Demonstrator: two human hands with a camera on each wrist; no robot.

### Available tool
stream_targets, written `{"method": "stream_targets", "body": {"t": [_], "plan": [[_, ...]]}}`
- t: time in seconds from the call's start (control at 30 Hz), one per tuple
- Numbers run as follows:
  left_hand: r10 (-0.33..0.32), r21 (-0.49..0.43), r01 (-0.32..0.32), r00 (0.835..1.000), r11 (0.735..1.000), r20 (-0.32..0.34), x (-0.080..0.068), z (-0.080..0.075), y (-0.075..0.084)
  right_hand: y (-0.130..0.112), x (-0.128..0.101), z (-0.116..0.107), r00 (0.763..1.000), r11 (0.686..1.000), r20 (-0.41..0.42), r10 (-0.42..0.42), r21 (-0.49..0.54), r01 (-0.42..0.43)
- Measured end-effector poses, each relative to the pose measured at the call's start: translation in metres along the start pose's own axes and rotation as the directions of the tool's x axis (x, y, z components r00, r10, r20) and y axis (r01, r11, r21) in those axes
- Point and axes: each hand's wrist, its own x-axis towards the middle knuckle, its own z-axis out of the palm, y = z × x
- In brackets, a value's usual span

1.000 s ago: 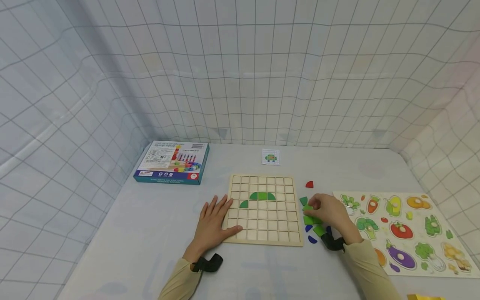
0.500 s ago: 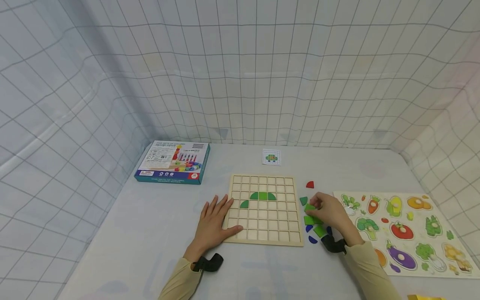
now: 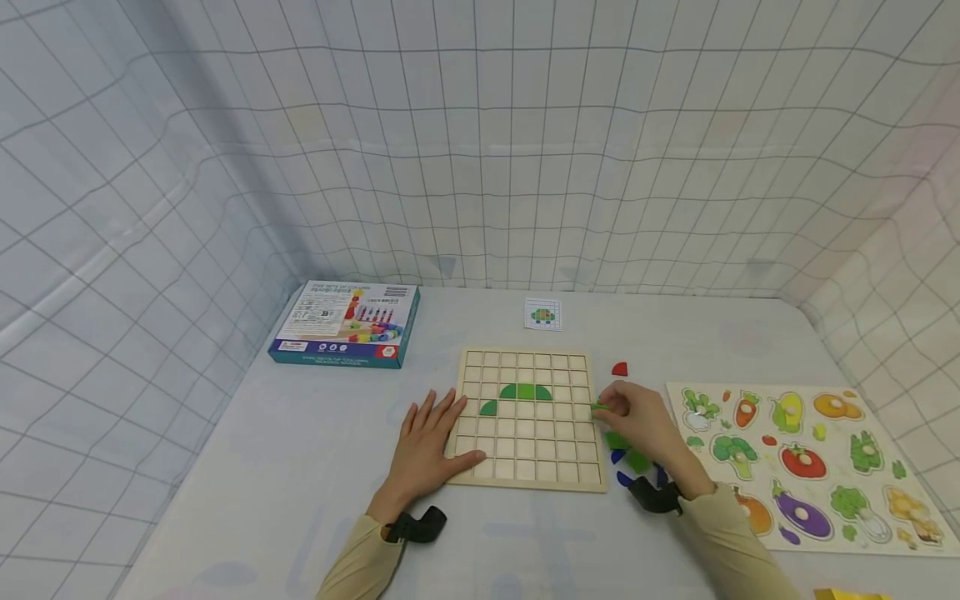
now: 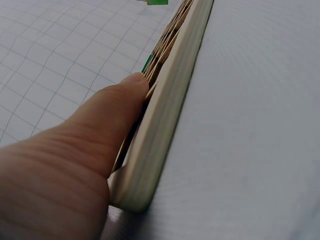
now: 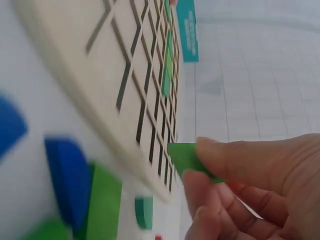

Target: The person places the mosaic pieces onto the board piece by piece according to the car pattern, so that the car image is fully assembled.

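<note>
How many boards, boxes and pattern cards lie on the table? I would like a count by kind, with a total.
Boards: 2, the grid board and the vegetable puzzle
Box: 1
Pattern card: 1
Total: 4

A staged recording booth rather than a lived-in room: white sheeting printed with a grey grid (image 3: 480, 167) walls in a pale desk (image 3: 300, 467) on three sides. Only children's toys lie on it: a wooden grid board (image 3: 525, 467), a vegetable peg puzzle (image 3: 825, 500), a teal-edged toy box (image 3: 345, 325).
</note>
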Motion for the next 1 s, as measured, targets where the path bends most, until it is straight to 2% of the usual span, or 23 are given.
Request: {"method": "stream_targets", "body": {"t": [0.37,0.47,0.73,1.0], "plan": [[0.004,-0.014,-0.004,1.000,1.000,-0.009,-0.001,0.000,0.000,-0.035,0.023,0.040,0.984,0.979,0.082,-0.161,0.140,0.148],[0.004,-0.016,-0.004,1.000,1.000,-0.010,-0.001,-0.001,0.001,-0.043,0.030,0.050,0.978,0.973,0.108,-0.181,0.162,0.162],[0.011,-0.023,-0.011,1.000,1.000,-0.018,0.000,0.000,0.002,-0.058,0.043,0.069,0.971,0.971,0.172,-0.164,0.203,0.128],[0.020,-0.029,-0.020,1.000,0.999,-0.022,0.000,-0.001,0.001,-0.063,0.049,0.079,0.974,0.981,0.191,-0.118,0.175,0.085]]}}
